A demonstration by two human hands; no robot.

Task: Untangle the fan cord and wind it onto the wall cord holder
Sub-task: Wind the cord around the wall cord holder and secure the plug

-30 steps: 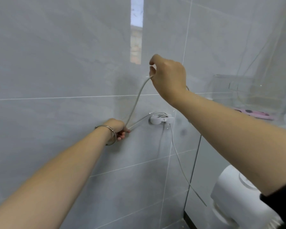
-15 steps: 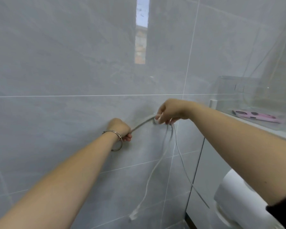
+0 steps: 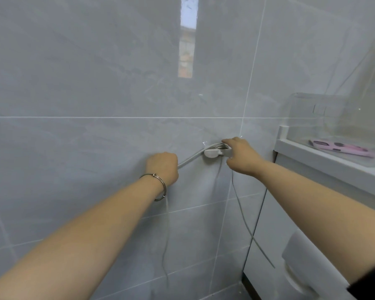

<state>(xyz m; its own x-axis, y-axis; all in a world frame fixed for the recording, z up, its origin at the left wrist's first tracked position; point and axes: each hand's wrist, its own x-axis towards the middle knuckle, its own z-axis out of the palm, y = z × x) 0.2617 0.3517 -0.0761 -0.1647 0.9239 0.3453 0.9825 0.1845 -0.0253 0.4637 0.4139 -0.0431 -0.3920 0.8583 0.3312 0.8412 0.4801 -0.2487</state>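
Fig.: R hand (image 3: 240, 155), raised w/ a loop 1 s ago, now pinches the fan cord (image 3: 188, 161) against the wall cord holder (image 3: 211, 153) (one more turn apparently laid), while L hand (image 3: 161, 167) grips the span beside it, slack hanging below.

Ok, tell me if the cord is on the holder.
On, partly: the cord loops over the holder, runs to the left hand, and its remainder hangs loose.

Single head-worn wide-angle view — faces forward, slightly down, close to tiled wall (image 3: 85, 72) — wall corner at right.
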